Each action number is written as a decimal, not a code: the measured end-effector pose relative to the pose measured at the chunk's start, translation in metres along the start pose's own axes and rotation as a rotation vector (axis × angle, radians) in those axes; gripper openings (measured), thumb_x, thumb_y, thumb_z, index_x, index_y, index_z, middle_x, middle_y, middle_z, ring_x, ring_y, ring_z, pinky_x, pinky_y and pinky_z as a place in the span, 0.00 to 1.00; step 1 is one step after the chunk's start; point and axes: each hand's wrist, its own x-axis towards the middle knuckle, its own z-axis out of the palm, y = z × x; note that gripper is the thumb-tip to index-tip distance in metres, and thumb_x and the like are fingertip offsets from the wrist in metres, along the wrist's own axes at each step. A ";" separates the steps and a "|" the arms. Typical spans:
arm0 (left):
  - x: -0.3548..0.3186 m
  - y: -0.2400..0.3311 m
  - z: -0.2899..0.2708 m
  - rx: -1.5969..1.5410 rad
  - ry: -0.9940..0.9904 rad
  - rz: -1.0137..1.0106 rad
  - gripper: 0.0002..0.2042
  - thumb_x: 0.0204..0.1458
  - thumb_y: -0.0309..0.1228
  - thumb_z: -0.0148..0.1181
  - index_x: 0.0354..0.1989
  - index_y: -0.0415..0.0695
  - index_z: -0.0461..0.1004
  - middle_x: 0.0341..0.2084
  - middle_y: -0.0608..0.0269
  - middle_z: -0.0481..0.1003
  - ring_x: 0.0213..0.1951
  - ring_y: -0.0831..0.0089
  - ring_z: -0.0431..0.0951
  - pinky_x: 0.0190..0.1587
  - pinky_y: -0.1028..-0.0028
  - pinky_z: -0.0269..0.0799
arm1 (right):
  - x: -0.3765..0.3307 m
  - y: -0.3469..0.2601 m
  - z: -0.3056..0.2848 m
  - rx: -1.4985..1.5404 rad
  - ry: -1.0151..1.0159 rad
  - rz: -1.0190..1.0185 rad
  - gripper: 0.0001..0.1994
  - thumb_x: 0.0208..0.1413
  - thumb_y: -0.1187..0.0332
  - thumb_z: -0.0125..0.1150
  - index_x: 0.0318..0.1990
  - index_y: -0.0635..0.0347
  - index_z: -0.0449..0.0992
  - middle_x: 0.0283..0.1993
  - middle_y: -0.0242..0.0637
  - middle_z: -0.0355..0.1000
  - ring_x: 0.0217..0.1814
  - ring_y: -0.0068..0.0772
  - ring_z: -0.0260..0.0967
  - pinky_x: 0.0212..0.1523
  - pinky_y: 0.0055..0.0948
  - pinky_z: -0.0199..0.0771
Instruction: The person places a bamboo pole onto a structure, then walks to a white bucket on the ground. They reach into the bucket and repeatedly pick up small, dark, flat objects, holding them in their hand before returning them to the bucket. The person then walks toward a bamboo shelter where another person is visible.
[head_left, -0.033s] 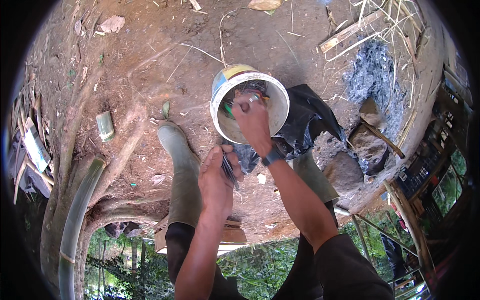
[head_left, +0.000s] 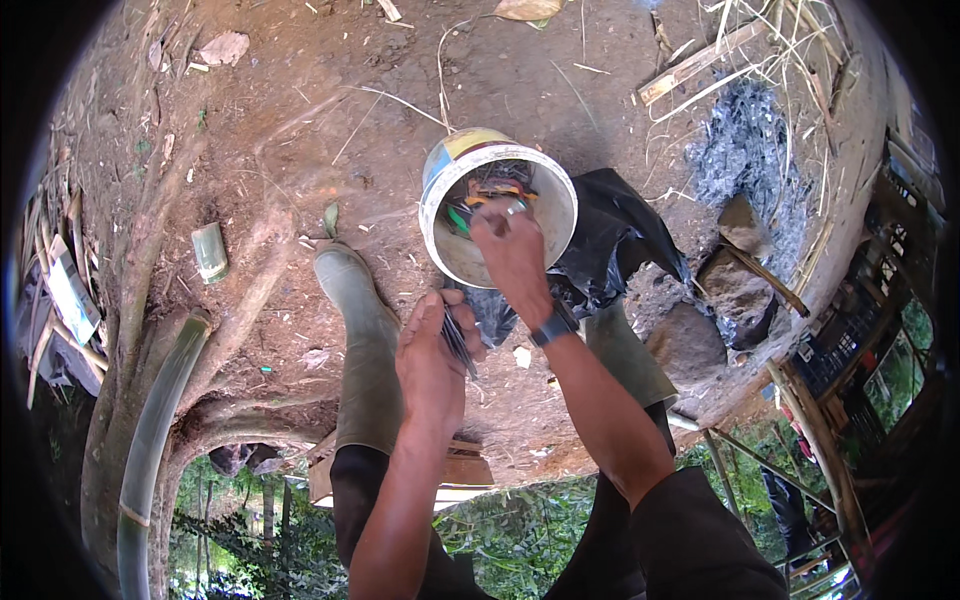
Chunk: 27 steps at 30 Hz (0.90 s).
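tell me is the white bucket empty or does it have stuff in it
Not empty. The white bucket stands open on the dirt, with green, orange and dark items showing inside, where the right hand reaches in.

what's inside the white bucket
The white bucket holds a jumble of small things, with green, orange and dark bits showing. The right hand reaches in and covers much of it, so the rest and the bottom stay hidden.

I see a white plastic bucket (head_left: pixel 497 205) with a yellow-and-blue band on its outer wall, tilted on bare earth at about twelve o'clock from my hands, its mouth open toward me. Inside lies a jumble of small orange, green and dark items. A thin dark bundle (head_left: pixel 458 338) sits at six o'clock below the bucket.
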 end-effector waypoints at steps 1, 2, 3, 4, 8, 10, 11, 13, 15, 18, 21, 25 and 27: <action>0.000 0.000 -0.001 0.002 0.012 0.003 0.11 0.62 0.36 0.44 0.39 0.41 0.69 0.23 0.66 0.70 0.23 0.77 0.69 0.26 0.76 0.65 | -0.009 -0.012 -0.011 0.099 -0.052 0.212 0.09 0.50 0.68 0.59 0.27 0.66 0.72 0.20 0.33 0.68 0.19 0.25 0.64 0.22 0.29 0.65; 0.000 -0.001 -0.001 0.005 0.022 0.006 0.11 0.62 0.36 0.44 0.39 0.41 0.69 0.23 0.66 0.70 0.24 0.77 0.69 0.26 0.76 0.65 | -0.015 -0.028 -0.027 0.196 -0.102 0.424 0.08 0.51 0.69 0.59 0.28 0.66 0.72 0.20 0.31 0.67 0.19 0.20 0.62 0.21 0.24 0.63; 0.000 -0.001 0.000 0.009 0.028 0.007 0.11 0.62 0.36 0.43 0.39 0.42 0.69 0.24 0.66 0.70 0.24 0.77 0.69 0.27 0.76 0.66 | -0.020 -0.041 -0.041 0.293 -0.147 0.635 0.07 0.51 0.69 0.58 0.29 0.65 0.72 0.20 0.29 0.66 0.20 0.16 0.60 0.20 0.20 0.61; 0.000 -0.002 0.002 0.024 0.026 0.009 0.11 0.61 0.37 0.43 0.39 0.42 0.68 0.24 0.66 0.70 0.25 0.76 0.69 0.28 0.75 0.65 | -0.025 -0.049 -0.052 0.310 -0.172 0.637 0.07 0.52 0.69 0.58 0.31 0.65 0.73 0.20 0.29 0.66 0.19 0.15 0.59 0.19 0.19 0.59; 0.002 -0.005 0.003 0.081 0.022 0.031 0.11 0.61 0.38 0.44 0.40 0.43 0.67 0.25 0.67 0.69 0.28 0.76 0.69 0.30 0.74 0.65 | -0.044 -0.067 -0.069 0.232 -0.206 0.526 0.07 0.52 0.71 0.59 0.36 0.66 0.74 0.20 0.28 0.66 0.18 0.11 0.56 0.17 0.17 0.55; 0.003 -0.006 0.004 0.093 0.018 0.035 0.11 0.61 0.37 0.43 0.41 0.43 0.67 0.26 0.66 0.70 0.28 0.75 0.70 0.30 0.74 0.65 | -0.046 -0.068 -0.069 0.151 -0.146 0.412 0.08 0.51 0.73 0.60 0.38 0.67 0.74 0.20 0.27 0.66 0.18 0.11 0.55 0.17 0.17 0.54; 0.003 -0.006 0.003 0.092 0.019 0.033 0.11 0.61 0.37 0.43 0.41 0.43 0.67 0.26 0.66 0.70 0.28 0.75 0.70 0.30 0.74 0.64 | -0.046 -0.064 -0.066 0.128 -0.098 0.358 0.07 0.51 0.74 0.60 0.38 0.67 0.74 0.20 0.26 0.66 0.18 0.10 0.55 0.16 0.16 0.54; 0.005 -0.007 0.002 0.079 0.010 0.030 0.11 0.61 0.37 0.42 0.41 0.42 0.66 0.27 0.66 0.70 0.29 0.75 0.70 0.31 0.74 0.65 | -0.040 -0.065 -0.065 0.154 -0.071 0.340 0.07 0.51 0.75 0.60 0.38 0.67 0.74 0.20 0.26 0.66 0.17 0.10 0.54 0.16 0.16 0.54; 0.005 -0.007 0.000 0.058 -0.002 0.022 0.12 0.62 0.37 0.41 0.42 0.42 0.66 0.27 0.65 0.70 0.30 0.74 0.71 0.32 0.73 0.67 | -0.032 -0.071 -0.070 0.250 -0.115 0.421 0.06 0.52 0.75 0.60 0.37 0.67 0.73 0.19 0.27 0.66 0.16 0.10 0.55 0.16 0.15 0.54; 0.003 -0.003 0.007 0.043 0.015 0.003 0.13 0.62 0.37 0.39 0.43 0.42 0.66 0.29 0.64 0.71 0.32 0.72 0.73 0.36 0.72 0.70 | -0.030 -0.066 -0.072 0.367 -0.135 0.483 0.06 0.53 0.74 0.60 0.37 0.65 0.73 0.18 0.27 0.65 0.16 0.11 0.56 0.16 0.15 0.55; 0.004 -0.002 0.005 0.027 -0.021 0.000 0.13 0.63 0.37 0.38 0.43 0.42 0.66 0.30 0.63 0.71 0.35 0.71 0.74 0.38 0.71 0.72 | -0.033 -0.075 -0.076 0.322 -0.132 0.499 0.05 0.53 0.74 0.60 0.37 0.65 0.72 0.19 0.28 0.66 0.15 0.12 0.58 0.15 0.15 0.55; 0.005 -0.003 0.005 0.005 -0.028 0.012 0.13 0.63 0.37 0.38 0.43 0.41 0.66 0.31 0.61 0.71 0.35 0.70 0.74 0.38 0.71 0.71 | -0.043 -0.087 -0.078 0.307 -0.087 0.453 0.08 0.53 0.73 0.60 0.38 0.66 0.73 0.19 0.29 0.67 0.16 0.12 0.59 0.16 0.15 0.56; 0.005 -0.004 0.004 -0.010 -0.025 0.012 0.13 0.62 0.36 0.41 0.44 0.39 0.65 0.32 0.59 0.71 0.35 0.69 0.74 0.37 0.70 0.71 | -0.047 -0.094 -0.075 0.281 -0.080 0.416 0.09 0.53 0.73 0.60 0.40 0.67 0.73 0.20 0.30 0.67 0.17 0.12 0.60 0.17 0.14 0.56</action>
